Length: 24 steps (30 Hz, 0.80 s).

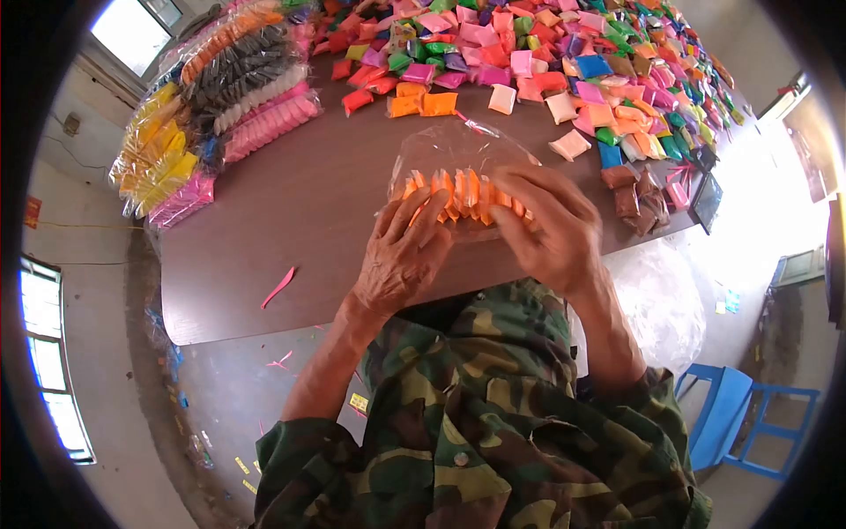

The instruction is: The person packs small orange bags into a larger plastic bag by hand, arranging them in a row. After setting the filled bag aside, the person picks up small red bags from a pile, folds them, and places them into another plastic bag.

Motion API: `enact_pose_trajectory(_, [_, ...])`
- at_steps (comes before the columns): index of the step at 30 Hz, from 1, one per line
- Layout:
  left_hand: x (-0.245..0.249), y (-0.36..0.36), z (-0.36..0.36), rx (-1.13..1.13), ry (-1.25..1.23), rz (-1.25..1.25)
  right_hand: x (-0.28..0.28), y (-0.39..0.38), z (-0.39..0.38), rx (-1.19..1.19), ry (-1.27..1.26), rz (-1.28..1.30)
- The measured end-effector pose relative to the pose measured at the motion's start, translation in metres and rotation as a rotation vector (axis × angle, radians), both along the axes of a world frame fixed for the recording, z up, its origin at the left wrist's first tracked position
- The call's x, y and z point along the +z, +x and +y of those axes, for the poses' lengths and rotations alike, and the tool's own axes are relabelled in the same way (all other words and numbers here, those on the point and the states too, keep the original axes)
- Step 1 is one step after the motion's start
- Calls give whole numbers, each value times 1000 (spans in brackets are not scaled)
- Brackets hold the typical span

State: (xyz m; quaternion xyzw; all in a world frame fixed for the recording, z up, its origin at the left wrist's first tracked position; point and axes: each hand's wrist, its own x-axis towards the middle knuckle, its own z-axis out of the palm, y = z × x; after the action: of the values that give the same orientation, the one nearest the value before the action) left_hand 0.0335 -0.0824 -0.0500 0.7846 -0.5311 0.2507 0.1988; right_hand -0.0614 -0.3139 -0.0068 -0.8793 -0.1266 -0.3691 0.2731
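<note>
A row of small orange packets (460,196) stands on edge, pressed side by side, on the table before me. Beneath and behind it spreads a clear plastic bag (441,145), with a pink tie strip (474,126) at its far edge. My left hand (407,251) is curled around the left end of the row, fingertips on the packets. At the other end, my right hand (553,227) grips with the thumb in front and fingers over the top, hiding some packets. Just beyond the bag lie loose orange packets (438,104).
A large heap of multicoloured packets (493,53) covers the table's far side. Filled clear bags of packets (238,97) are stacked at the back left. Brown packets (641,201) and a dark flat device (706,203) lie right. A blue chair (723,414) stands on the floor.
</note>
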Motion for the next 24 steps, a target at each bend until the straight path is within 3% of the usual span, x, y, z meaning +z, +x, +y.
enact_pose_trajectory(3, [1,6,-2,-11,29,15,-2,-23,-22,-233,-30,-160])
enact_pose_trajectory(4, [1,8,-2,-19,39,17,-9,-26,-30,-288,-3,-57])
enact_pose_trajectory(7, [1,14,-4,-38,63,31,-51,-18,-55,-152,320,433])
enact_pose_trajectory(8, [1,15,-5,-36,65,14,-58,-15,-63,-111,228,545])
enact_pose_trajectory(11, [-1,19,-10,-24,47,-5,-53,-11,-65,-45,414,579])
enact_pose_trajectory(18, [0,30,-21,-49,-67,29,-65,-9,-78,20,371,485])
enact_pose_trajectory(24, [3,37,-21,-50,-126,81,-70,-1,-77,114,906,622])
